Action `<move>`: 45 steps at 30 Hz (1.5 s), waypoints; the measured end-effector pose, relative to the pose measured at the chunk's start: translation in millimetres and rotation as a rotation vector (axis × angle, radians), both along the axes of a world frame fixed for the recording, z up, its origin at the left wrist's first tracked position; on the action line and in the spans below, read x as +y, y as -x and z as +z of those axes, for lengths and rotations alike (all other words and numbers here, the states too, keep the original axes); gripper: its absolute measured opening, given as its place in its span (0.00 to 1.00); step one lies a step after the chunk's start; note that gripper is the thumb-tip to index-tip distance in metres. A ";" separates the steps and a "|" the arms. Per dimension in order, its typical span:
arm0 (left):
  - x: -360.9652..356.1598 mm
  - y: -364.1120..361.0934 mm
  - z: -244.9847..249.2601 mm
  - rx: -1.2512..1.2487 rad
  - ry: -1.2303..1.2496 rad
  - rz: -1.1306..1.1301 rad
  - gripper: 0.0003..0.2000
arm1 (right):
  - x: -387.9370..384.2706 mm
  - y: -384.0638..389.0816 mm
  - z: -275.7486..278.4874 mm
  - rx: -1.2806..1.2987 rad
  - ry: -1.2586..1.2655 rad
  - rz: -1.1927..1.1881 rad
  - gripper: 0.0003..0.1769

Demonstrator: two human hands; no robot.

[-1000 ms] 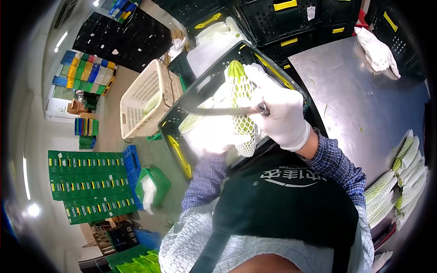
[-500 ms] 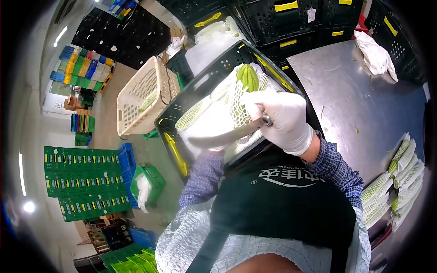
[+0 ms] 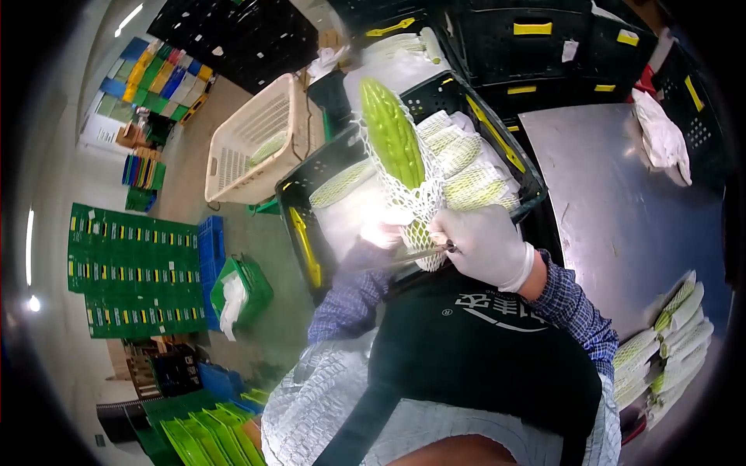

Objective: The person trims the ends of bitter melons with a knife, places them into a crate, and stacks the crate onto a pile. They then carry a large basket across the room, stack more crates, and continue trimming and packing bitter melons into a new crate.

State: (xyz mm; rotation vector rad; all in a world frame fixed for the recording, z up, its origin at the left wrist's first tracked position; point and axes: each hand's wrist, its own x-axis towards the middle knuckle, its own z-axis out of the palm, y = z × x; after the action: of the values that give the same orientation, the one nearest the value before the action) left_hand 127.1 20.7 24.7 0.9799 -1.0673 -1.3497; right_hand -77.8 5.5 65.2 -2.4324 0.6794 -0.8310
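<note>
- One right hand (image 3: pixel 486 245), white-gloved, closed around one knife (image 3: pixel 423 255), its fingers against one white foam net sleeve (image 3: pixel 426 208).
- One left hand (image 3: pixel 385 231) at the sleeve's left side; glare hides its fingers, so I cannot tell its grip.
- One bitter melon (image 3: pixel 391 128), partly inside the sleeve, its bare end pointing away from the person, above the crate.
- One black crate (image 3: pixel 435 95) with two yellow handles (image 3: pixel 305 247); its netted melons (image 3: pixel 474 186) overlap too much to count.
- One beige basket (image 3: pixel 264 113) beside it.
</note>
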 end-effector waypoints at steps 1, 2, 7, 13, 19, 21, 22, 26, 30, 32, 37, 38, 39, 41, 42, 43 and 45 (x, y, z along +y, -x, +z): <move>-0.6 -0.9 -2.2 0.025 -0.012 0.011 0.39 | 1.9 -0.4 3.5 -0.010 0.004 -0.036 0.08; -2.3 -1.5 -4.4 0.052 -0.023 0.019 0.39 | 0.9 -1.4 3.3 -0.036 0.002 -0.026 0.08; -11.3 -2.8 -18.3 0.155 -0.056 0.057 0.40 | -2.3 0.1 3.2 -0.105 -0.087 0.031 0.07; -9.5 -34.3 -25.3 -0.016 -0.076 0.097 0.40 | -7.6 5.2 -7.2 -0.189 -0.169 0.021 0.07; 3.2 -35.3 -19.4 -0.297 -0.037 -0.024 0.41 | -16.3 23.5 28.1 -0.410 -0.816 -0.178 0.07; -2.5 -13.3 20.7 0.076 -0.062 -0.243 0.44 | -22.9 21.7 31.7 -0.667 -0.867 -0.223 0.11; -4.5 -12.8 19.9 0.014 -0.070 -0.268 0.44 | -26.2 21.4 35.7 -0.779 -0.911 -0.240 0.12; -13.1 -26.6 -5.5 -0.559 0.076 -0.223 0.44 | -31.5 23.8 52.4 -0.803 -0.963 -0.175 0.16; -13.0 -18.0 -5.8 -0.290 -0.020 -0.181 0.50 | -29.2 22.3 53.8 -0.812 -0.892 -0.116 0.15; -11.4 -12.3 3.7 -0.190 -0.116 -0.134 0.57 | -28.5 22.5 53.7 -0.817 -0.895 -0.115 0.14; -10.5 -35.1 -34.1 -0.474 0.027 -0.086 0.50 | -31.4 27.2 53.3 -0.812 -0.946 -0.060 0.11; -10.8 -33.1 -25.0 -0.481 0.052 -0.146 0.49 | -31.6 27.2 52.2 -0.820 -0.950 -0.062 0.11; -11.1 -31.1 -16.0 -0.485 0.078 -0.205 0.47 | -31.2 26.8 51.2 -0.827 -0.955 -0.062 0.11; -7.9 -25.0 -5.2 -0.400 0.080 -0.247 0.46 | -30.9 24.7 51.0 -0.804 -0.886 -0.099 0.10; -4.3 -22.3 -5.4 -0.313 0.056 -0.229 0.46 | -31.0 23.5 50.4 -0.794 -0.851 -0.117 0.10; -0.1 -21.7 -6.3 -0.383 0.063 -0.180 0.46 | -32.2 22.1 49.2 -0.779 -0.828 -0.138 0.10; 9.8 -20.8 -9.5 -0.519 0.078 -0.077 0.45 | -35.9 19.1 46.3 -0.741 -0.780 -0.177 0.09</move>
State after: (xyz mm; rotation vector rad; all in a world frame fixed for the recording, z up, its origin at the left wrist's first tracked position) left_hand 147.9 30.5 15.2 1.2780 -1.5458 -1.1269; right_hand -96.8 -30.4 111.5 -1.2608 0.7317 -1.1625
